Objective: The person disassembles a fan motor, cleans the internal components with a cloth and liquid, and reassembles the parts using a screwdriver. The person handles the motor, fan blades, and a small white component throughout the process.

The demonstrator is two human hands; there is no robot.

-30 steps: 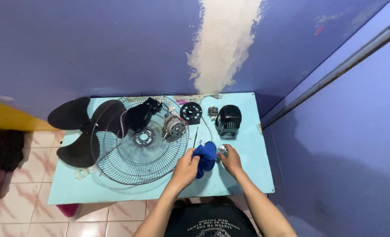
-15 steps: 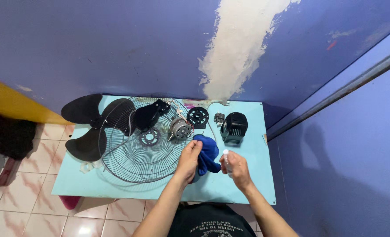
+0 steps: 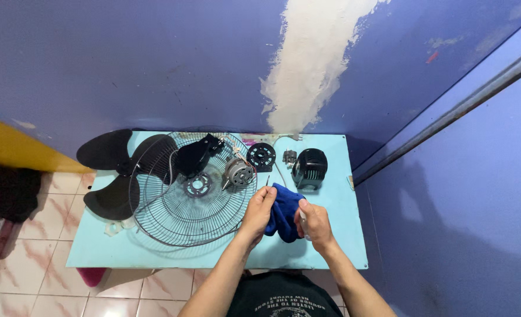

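Room: blue painted walls close around me, with a pale bare patch of plaster at 12 o'clock and a grey rail running up toward 2 o'clock.
Floor: pale tiles with pinkish veining show at 8 o'clock, and a yellow band runs along the wall at 9 o'clock.
Surface: a light turquoise surface stands against the wall, carrying fan parts.
Grille: the round wire fan guard lies flat at 10 o'clock of my hands.
Blades: the black fan blades hang over the surface's edge at 9 o'clock.
Motor: the bare motor rests on the guard's 2 o'clock rim.
Housing: the black rear motor cover stands at 1 o'clock, a small black disc beside it.
Left hand: my left hand is clenched on the blue cloth.
Right hand: my right hand is closed around a small pale object, touching the cloth; what it is I cannot tell.
Cloth: it sits between my hands, just above the surface's near middle.
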